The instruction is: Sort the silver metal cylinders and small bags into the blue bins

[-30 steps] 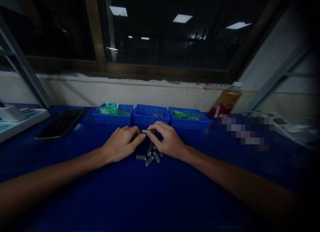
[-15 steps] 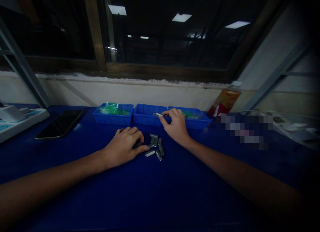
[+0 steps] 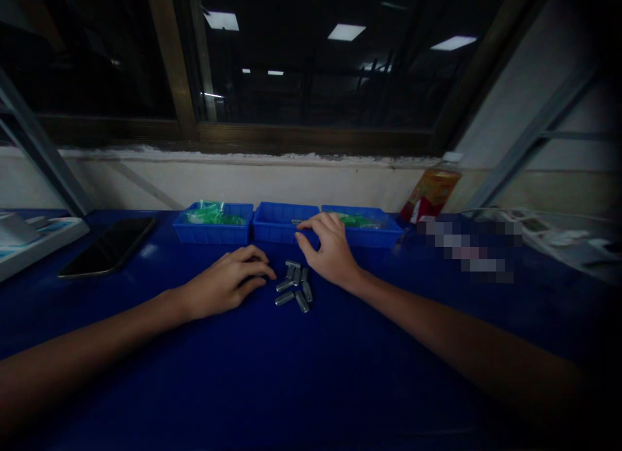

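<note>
Several short, silvery metal pieces (image 3: 302,301) lie in a loose cluster on the blue table (image 3: 311,373). My left hand (image 3: 230,281) rests just left of the cluster, fingers apart and holding nothing visible. In front of the middle blue bin (image 3: 276,231) is my right hand (image 3: 330,250), with a gap between thumb and index finger. One metal piece (image 3: 295,221) shows at the bin, close to the index fingertip and apart from the thumb. My right hand covers part of that bin's right side.
A left blue bin (image 3: 211,233) and a right blue bin (image 3: 386,236) hold green, clear-wrapped material. A phone (image 3: 109,246) and a white power strip (image 3: 53,240) lie at the left. A bottle (image 3: 435,188) stands tilted by the wall. Cables (image 3: 549,234) lie at the right.
My right thumb and index finger have parted, letting go of the metal piece at the middle bin. My left hand has shifted slightly away from the cluster. The view has moved a little.
</note>
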Action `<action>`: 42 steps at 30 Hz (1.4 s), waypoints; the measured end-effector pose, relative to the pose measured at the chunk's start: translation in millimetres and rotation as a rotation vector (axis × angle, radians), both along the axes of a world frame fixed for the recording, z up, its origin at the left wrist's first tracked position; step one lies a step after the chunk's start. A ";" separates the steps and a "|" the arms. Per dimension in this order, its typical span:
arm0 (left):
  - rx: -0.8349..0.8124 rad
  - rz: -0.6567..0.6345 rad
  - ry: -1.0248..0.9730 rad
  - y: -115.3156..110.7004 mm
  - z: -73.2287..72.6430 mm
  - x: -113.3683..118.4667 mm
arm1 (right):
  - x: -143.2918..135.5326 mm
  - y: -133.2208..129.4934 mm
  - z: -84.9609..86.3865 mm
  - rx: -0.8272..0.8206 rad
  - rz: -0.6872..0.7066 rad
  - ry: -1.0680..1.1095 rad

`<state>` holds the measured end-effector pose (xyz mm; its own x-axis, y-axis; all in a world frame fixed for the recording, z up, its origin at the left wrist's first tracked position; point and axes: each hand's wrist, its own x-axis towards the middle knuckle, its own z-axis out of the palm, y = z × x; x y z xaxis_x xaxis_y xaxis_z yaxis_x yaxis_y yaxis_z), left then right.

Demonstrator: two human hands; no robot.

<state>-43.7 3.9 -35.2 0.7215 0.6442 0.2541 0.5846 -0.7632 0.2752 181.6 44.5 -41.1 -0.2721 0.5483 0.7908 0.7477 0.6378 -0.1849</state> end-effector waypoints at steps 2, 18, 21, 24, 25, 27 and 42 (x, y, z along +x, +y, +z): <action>0.057 0.099 -0.019 2.5 -3.7 1.3 | -3.0 -6.7 1.8 -0.008 0.092 -0.032; 0.114 0.248 0.060 5.8 -7.6 0.3 | -23.1 -32.3 3.2 -0.461 0.317 -0.220; 0.093 0.245 0.072 6.4 -6.2 -0.3 | -28.2 -44.7 5.5 -0.522 0.370 -0.182; 0.086 0.252 0.052 7.1 -5.9 -0.6 | -31.2 -51.9 7.0 -0.564 0.403 -0.149; 0.086 0.250 0.041 7.3 -6.0 -0.5 | -31.6 -52.8 7.3 -0.570 0.412 -0.147; 0.090 0.240 0.014 7.3 -6.1 0.0 | -31.7 -52.3 7.2 -0.568 0.425 -0.146; -0.116 0.116 -0.430 -14.0 1.5 15.4 | -22.0 -36.9 4.0 -0.219 0.469 -0.171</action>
